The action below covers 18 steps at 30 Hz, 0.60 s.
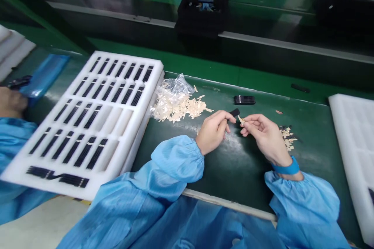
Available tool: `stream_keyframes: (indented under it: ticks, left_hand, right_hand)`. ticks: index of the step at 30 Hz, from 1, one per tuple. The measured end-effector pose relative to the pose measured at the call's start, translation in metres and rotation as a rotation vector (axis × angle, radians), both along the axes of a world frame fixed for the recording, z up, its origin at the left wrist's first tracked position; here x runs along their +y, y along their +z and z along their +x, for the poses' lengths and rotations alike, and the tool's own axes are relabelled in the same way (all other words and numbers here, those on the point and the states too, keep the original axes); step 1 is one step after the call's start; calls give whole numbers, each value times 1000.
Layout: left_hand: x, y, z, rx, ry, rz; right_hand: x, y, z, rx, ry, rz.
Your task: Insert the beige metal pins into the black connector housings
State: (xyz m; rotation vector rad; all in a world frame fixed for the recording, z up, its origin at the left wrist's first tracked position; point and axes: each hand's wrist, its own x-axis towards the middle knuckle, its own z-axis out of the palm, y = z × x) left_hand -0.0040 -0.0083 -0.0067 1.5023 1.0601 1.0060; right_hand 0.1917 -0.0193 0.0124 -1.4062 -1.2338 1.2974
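Observation:
Between the thumb and fingers of my left hand (pixel 214 130) is a small flat black strip (pixel 234 113), its end sticking out to the right. My right hand (pixel 260 130) pinches a small cream-coloured piece (pixel 240 120) close to the strip's end. Whether the two touch, I cannot tell. Beyond my hands lies a neat row of black strips (pixel 244 100). Left of my left hand a pile of cream pieces (pixel 187 107) spills from a clear plastic bag (pixel 178 85). More cream pieces (pixel 288 138) lie right of my right hand, partly hidden by it.
A white foam tray (pixel 112 120) with slots of black strips stands at left, another foam tray (pixel 347 124) at right. At far left is another person's hand (pixel 11 103) near a blue packet (pixel 48 74). Black fixtures (pixel 201 11) stand beyond the bench.

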Motion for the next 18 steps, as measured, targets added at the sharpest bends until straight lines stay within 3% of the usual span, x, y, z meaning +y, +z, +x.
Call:
stream_keyframes:
  ticks: [3,8,14,18]
  left_hand:
    - [-3,5,0,165,12,191]
    - [-5,1,1,326,26,235]
    - [-4,-8,-1,380,31,263]
    - [0,-6,-2,402,23,225]
  right_hand:
    - [-4,-7,-10,98,-22,-43]
    - [-10,-15,-19,132,-125,18]
    - [-19,-24,-25,-32,-168,179]
    - [-26,-35,-20,-224,-118,289]
